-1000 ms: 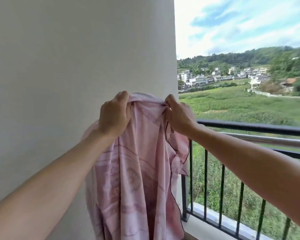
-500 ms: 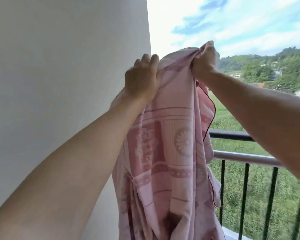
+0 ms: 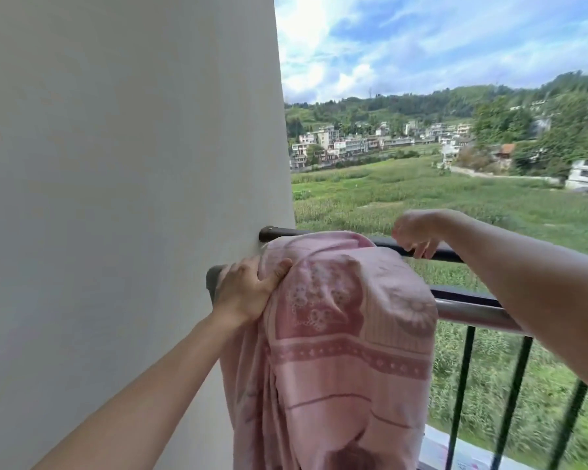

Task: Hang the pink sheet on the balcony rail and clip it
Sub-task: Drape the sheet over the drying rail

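The pink patterned sheet lies bunched over the balcony rails beside the wall and hangs down on my side. It covers the silver inner rail and reaches the dark outer rail. My left hand grips the sheet's left edge at the rail's wall end, fingers curled into the cloth. My right hand hovers over the dark outer rail just right of the sheet, fingers loosely bent down and holding nothing. No clip is in view.
A white wall fills the left side, with both rails fixed into it. Black vertical bars run below the rails on the right. Beyond are green fields, houses and hills.
Both hands came down from above head height and laid the sheet over the rails. My right hand let go of the cloth and moved right along the outer rail.
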